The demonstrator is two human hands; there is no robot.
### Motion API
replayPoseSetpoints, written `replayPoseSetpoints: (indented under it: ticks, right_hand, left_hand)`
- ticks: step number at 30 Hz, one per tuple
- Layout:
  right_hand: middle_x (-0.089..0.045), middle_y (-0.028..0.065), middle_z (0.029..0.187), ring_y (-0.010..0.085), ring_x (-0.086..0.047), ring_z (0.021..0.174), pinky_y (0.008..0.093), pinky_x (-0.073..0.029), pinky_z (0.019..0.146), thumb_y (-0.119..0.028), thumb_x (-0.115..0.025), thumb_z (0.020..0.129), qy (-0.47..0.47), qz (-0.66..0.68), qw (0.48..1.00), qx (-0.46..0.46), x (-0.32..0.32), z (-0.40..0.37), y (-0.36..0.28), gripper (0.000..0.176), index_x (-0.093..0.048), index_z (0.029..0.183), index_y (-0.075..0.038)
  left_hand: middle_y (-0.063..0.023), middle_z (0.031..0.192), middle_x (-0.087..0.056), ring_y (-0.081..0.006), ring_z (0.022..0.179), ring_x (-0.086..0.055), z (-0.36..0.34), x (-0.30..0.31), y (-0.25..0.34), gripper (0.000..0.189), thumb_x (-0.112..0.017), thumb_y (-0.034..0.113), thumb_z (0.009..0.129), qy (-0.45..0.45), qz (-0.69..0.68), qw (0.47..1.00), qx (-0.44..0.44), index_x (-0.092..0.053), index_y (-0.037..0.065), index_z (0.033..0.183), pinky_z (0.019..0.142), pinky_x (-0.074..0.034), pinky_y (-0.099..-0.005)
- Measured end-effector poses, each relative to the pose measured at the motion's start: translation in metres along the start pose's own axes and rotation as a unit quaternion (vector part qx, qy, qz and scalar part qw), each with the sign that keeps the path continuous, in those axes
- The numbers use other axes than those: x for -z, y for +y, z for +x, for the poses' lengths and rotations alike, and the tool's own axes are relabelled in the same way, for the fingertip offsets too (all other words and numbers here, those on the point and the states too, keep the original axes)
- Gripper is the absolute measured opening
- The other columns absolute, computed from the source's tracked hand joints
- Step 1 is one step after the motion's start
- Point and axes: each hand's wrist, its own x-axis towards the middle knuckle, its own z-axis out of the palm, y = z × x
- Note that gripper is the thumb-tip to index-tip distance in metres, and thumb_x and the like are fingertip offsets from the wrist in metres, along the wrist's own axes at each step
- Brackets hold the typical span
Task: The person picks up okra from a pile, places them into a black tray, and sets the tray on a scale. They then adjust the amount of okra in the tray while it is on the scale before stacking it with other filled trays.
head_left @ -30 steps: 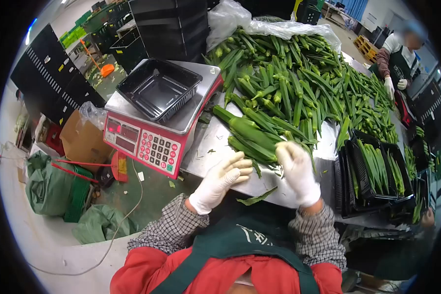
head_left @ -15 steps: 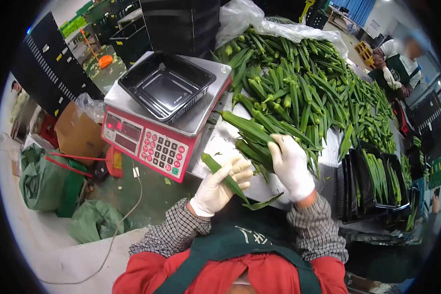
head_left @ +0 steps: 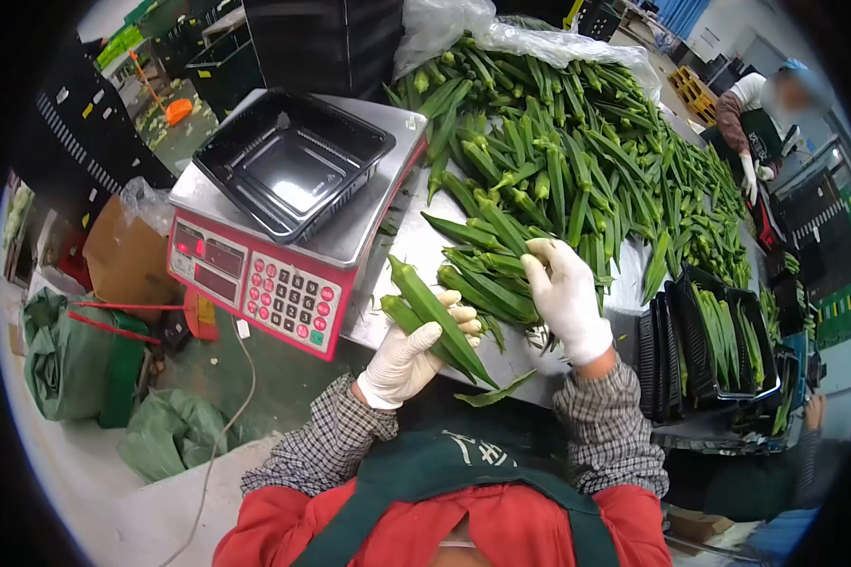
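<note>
My left hand (head_left: 414, 364), in a white glove, is closed around two green okra pods (head_left: 435, 307) lying side by side, tips toward my apron. A loose green leaf (head_left: 496, 390) hangs beside their lower ends. My right hand (head_left: 569, 298), also gloved, is at the near edge of a large okra pile (head_left: 577, 161). Its thumb and fingers are curled but apart, close to some pods (head_left: 487, 283); whether they touch one is hard to see. A black plastic tray (head_left: 293, 170) sits on the scale (head_left: 255, 283) to the left, with nothing in it.
Black trays holding okra (head_left: 723, 340) stand to the right. Clear plastic sheeting (head_left: 529, 42) lies behind the pile. A co-worker (head_left: 761, 123) in gloves stands at the far right. Green bags (head_left: 175, 435) and a cardboard box (head_left: 128, 246) are on the floor at left.
The pod that was in my right hand now appears with the other one in my left hand. My right hand stays by the pile, and the view has shifted slightly.
</note>
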Motion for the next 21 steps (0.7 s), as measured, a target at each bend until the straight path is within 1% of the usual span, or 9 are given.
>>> replayPoseSetpoints:
  ticks: [1, 3, 5, 7, 10, 13, 15, 17, 21]
  right_hand:
    - [-0.060, 0.0122, 0.080, 0.0288, -0.061, 0.071, 0.0364, -0.050, 0.065, -0.011, -0.066, 0.078, 0.032, 0.034, 0.998, 0.036, 0.004, -0.007, -0.014, 0.015, -0.062, 0.092, -0.005]
    - [-0.061, 0.0109, 0.082, 0.0280, -0.062, 0.072, 0.0354, -0.050, 0.065, -0.010, -0.067, 0.078, -0.039, 0.065, 0.993, 0.088, 0.009, -0.027, -0.039, 0.015, -0.062, 0.092, -0.006]
    - [-0.062, 0.0101, 0.081, 0.0277, -0.063, 0.073, 0.0347, -0.051, 0.065, -0.010, -0.067, 0.078, -0.181, 0.036, 0.977, 0.108, 0.014, -0.044, -0.056, 0.015, -0.063, 0.092, -0.007]
    - [-0.059, 0.0106, 0.083, 0.0280, -0.061, 0.075, 0.0363, -0.050, 0.067, -0.015, -0.070, 0.076, -0.062, 0.096, 0.988, 0.100, 0.010, -0.046, -0.040, 0.023, -0.062, 0.095, -0.003]
    - [-0.057, 0.0121, 0.088, 0.0300, -0.060, 0.079, 0.0373, -0.050, 0.069, -0.016, -0.069, 0.077, -0.096, -0.111, 0.988, 0.051, 0.008, -0.043, -0.020, 0.027, -0.061, 0.099, -0.002]
    - [-0.057, 0.0121, 0.088, 0.0300, -0.060, 0.079, 0.0372, -0.050, 0.069, -0.014, -0.069, 0.076, -0.116, -0.132, 0.983, 0.058, 0.012, -0.037, -0.007, 0.027, -0.061, 0.099, -0.002]
    - [-0.057, 0.0125, 0.092, 0.0280, -0.060, 0.078, 0.0348, -0.050, 0.071, -0.004, -0.067, 0.076, -0.054, -0.022, 0.997, 0.049, 0.031, -0.026, 0.003, 0.025, -0.061, 0.100, -0.002]
    - [-0.057, 0.0132, 0.094, 0.0290, -0.060, 0.080, 0.0341, -0.050, 0.072, 0.003, -0.065, 0.075, -0.047, 0.059, 0.996, -0.043, 0.054, -0.016, -0.015, 0.028, -0.061, 0.102, -0.003]
    - [-0.059, 0.0148, 0.105, 0.0317, -0.060, 0.088, 0.0396, -0.050, 0.077, 0.003, -0.066, 0.066, -0.049, -0.064, 0.972, 0.221, 0.039, -0.022, -0.037, 0.039, -0.062, 0.103, -0.006]
  left_hand:
    - [-0.0131, 0.118, -0.056, -0.0280, 0.113, -0.054, 0.000, -0.002, -0.002, 0.051, -0.065, 0.017, 0.087, 0.009, -0.013, 1.000, -0.011, -0.043, 0.003, 0.131, 0.100, -0.042, -0.0451]
    - [-0.0139, 0.117, -0.055, -0.0281, 0.112, -0.055, 0.004, -0.008, -0.002, 0.054, -0.066, 0.016, 0.086, 0.023, -0.035, 0.999, -0.030, -0.041, 0.002, 0.131, 0.101, -0.043, -0.0423]
    - [-0.0118, 0.110, -0.058, -0.0263, 0.107, -0.056, 0.009, 0.000, -0.006, 0.050, -0.066, 0.014, 0.086, 0.042, -0.027, 0.998, -0.032, -0.043, 0.002, 0.129, 0.097, -0.045, -0.0415]
    - [-0.0111, 0.105, -0.059, -0.0254, 0.102, -0.059, 0.009, 0.003, -0.003, 0.043, -0.063, 0.011, 0.087, 0.014, -0.045, 0.999, -0.003, -0.046, 0.003, 0.126, 0.092, -0.048, -0.0427]
    - [-0.0109, 0.103, -0.060, -0.0252, 0.099, -0.060, 0.004, -0.003, 0.001, 0.039, -0.061, 0.010, 0.087, 0.030, -0.062, 0.998, 0.001, -0.048, 0.003, 0.123, 0.089, -0.050, -0.0435]
    - [-0.0110, 0.104, -0.059, -0.0254, 0.100, -0.059, 0.004, -0.005, 0.003, 0.042, -0.062, 0.013, 0.088, 0.042, -0.054, 0.998, -0.005, -0.047, 0.002, 0.125, 0.091, -0.050, -0.0436]
    - [-0.0128, 0.108, -0.059, -0.0264, 0.103, -0.059, 0.000, -0.004, 0.004, 0.045, -0.062, 0.015, 0.088, 0.034, -0.061, 0.997, 0.016, -0.045, 0.002, 0.127, 0.090, -0.051, -0.0435]
    - [-0.0149, 0.114, -0.058, -0.0280, 0.106, -0.058, 0.000, -0.001, 0.008, 0.048, -0.062, 0.017, 0.089, 0.016, -0.082, 0.995, 0.052, -0.043, 0.001, 0.130, 0.089, -0.052, -0.0437]
    - [-0.0205, 0.124, -0.053, -0.0319, 0.112, -0.057, -0.001, -0.004, 0.011, 0.051, -0.060, 0.020, 0.090, -0.038, -0.147, 0.979, 0.140, -0.039, 0.000, 0.133, 0.086, -0.054, -0.0424]
